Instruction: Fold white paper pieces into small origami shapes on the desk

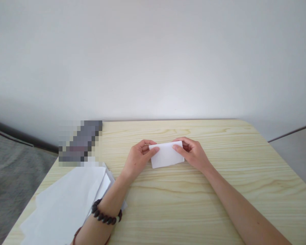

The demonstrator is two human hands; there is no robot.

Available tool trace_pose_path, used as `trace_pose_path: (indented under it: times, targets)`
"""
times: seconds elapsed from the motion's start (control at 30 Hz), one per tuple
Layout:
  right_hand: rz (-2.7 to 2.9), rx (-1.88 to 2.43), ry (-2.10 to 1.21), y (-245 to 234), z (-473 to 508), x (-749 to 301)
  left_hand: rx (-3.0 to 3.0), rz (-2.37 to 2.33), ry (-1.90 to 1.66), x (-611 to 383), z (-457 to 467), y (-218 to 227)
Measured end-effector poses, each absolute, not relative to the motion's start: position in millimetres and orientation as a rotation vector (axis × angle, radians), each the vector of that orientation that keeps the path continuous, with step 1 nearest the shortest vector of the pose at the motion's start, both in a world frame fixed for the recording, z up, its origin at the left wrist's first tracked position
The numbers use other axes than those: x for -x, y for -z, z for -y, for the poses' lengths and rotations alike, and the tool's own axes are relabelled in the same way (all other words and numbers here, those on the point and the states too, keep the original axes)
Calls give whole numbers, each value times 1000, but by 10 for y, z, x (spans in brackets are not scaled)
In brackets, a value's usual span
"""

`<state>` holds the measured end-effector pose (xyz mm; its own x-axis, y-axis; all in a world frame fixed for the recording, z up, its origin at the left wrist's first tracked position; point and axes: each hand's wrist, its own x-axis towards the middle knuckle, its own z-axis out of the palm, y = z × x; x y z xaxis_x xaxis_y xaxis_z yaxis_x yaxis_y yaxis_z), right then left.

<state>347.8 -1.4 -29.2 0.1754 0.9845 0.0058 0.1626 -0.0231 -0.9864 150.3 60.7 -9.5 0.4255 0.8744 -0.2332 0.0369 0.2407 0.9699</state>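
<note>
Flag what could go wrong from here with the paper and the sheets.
- The left hand and right hand pinch the small white paper near its upper corners; uneven pulling might skew or crease it.
- The left forearm and beaded bracelet overlap the fanned sheets in view; a sweep of that arm could drag them, though contact isn't clear.
</note>
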Motion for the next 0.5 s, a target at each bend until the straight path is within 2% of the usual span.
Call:
trace_pose_path:
  times: [0.5]
  targets:
    - [1209,1425,-1001,311,18,-3503,-1160,-946,-722,-1500,-622,130]
